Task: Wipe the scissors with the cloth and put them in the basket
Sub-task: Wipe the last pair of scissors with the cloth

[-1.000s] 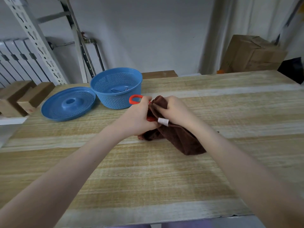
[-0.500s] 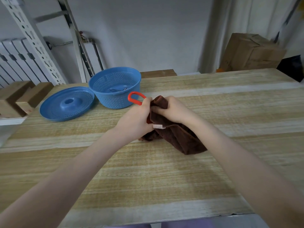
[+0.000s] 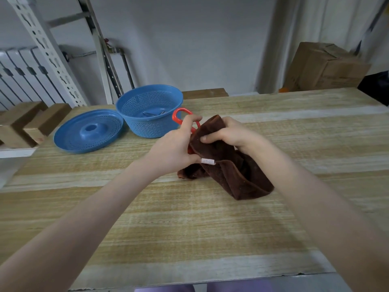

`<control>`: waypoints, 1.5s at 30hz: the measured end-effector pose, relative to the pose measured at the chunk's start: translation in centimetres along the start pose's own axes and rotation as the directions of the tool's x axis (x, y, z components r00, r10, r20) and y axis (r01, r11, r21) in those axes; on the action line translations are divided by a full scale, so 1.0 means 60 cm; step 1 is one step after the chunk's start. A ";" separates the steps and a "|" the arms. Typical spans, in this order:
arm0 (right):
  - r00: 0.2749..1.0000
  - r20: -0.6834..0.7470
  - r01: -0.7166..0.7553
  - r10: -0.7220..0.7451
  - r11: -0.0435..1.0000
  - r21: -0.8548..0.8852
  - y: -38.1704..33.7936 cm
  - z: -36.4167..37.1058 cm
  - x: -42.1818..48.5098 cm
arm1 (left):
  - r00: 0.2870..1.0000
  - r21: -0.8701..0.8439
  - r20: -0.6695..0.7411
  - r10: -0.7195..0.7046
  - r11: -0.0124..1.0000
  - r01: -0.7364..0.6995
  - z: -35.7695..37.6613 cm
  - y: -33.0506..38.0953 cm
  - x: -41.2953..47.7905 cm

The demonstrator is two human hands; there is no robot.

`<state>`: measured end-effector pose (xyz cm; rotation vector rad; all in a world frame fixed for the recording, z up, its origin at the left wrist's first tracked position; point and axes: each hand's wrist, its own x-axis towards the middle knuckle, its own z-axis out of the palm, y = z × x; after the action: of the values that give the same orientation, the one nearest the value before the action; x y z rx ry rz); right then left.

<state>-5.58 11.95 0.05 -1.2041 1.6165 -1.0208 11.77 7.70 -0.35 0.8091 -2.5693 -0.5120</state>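
Note:
My left hand [image 3: 175, 145] grips the red-handled scissors [image 3: 179, 115] by the handles; one red loop sticks out above my fingers and the blades are hidden in the cloth. My right hand [image 3: 228, 133] grips the dark brown cloth [image 3: 235, 175], bunched around the scissors, with its lower end trailing on the wooden table [image 3: 189, 224]. A white label shows on the cloth's edge. The blue perforated basket [image 3: 149, 111] stands just left of and behind my left hand and holds some metal items.
A blue perforated lid [image 3: 88, 131] lies flat to the left of the basket. Wooden blocks [image 3: 31, 121] sit off the table's left edge beside a metal rack upright [image 3: 48, 51]. A cardboard box [image 3: 324, 66] stands behind the far right corner.
Both hands have lifted slightly with the scissors and cloth. My right hand has slid along the cloth-wrapped blades, and more of the red handle loop now shows.

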 end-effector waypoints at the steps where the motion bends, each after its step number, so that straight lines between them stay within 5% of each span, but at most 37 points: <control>1: 1.000 -0.006 -0.017 0.017 1.000 -0.003 -0.002 -0.002 0.001 | 1.000 -0.028 -0.024 -0.010 1.000 0.010 0.002 0.000 0.000; 14: 0.992 -0.124 -0.036 0.037 0.999 0.008 0.000 0.011 -0.003 | 1.000 -0.020 -0.028 -0.012 1.000 0.012 -0.003 0.016 0.003; 19: 0.986 -0.132 -0.064 0.104 0.959 0.276 0.011 0.004 -0.007 | 1.000 0.025 -0.002 0.006 1.000 -0.006 -0.004 0.015 0.009; 22: 0.991 -0.127 -0.038 0.036 0.999 -0.018 0.004 0.007 -0.012 | 1.000 0.060 0.013 0.011 0.998 -0.012 -0.004 0.016 0.011; 32: 0.972 -0.235 0.010 -0.017 0.999 -0.030 0.005 0.016 -0.013 | 0.999 0.055 0.022 -0.043 0.998 0.041 -0.001 0.018 0.011; 36: 0.907 -0.414 0.062 -0.080 0.996 -0.056 0.022 0.012 -0.001 | 0.998 0.076 0.032 -0.046 0.996 0.043 -0.001 0.017 0.008; 41: 0.834 -0.552 0.188 0.006 0.937 0.294 0.035 -0.027 0.000 | 0.997 0.112 0.060 -0.038 0.993 0.031 -0.010 0.002 -0.002; 43: 0.836 -0.541 0.307 -0.090 0.894 0.326 0.028 -0.026 -0.008 | 0.998 0.115 0.055 -0.035 0.993 0.028 -0.010 -0.004 -0.002; 45: 0.764 -0.523 0.480 -0.378 0.875 0.068 0.024 -0.016 -0.019 | 0.998 0.077 0.048 -0.033 0.997 0.029 -0.007 -0.008 0.002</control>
<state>-6.69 13.47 -0.83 -1.2715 1.5820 -1.8779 12.09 7.17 -0.17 0.8745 -2.6397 -0.4505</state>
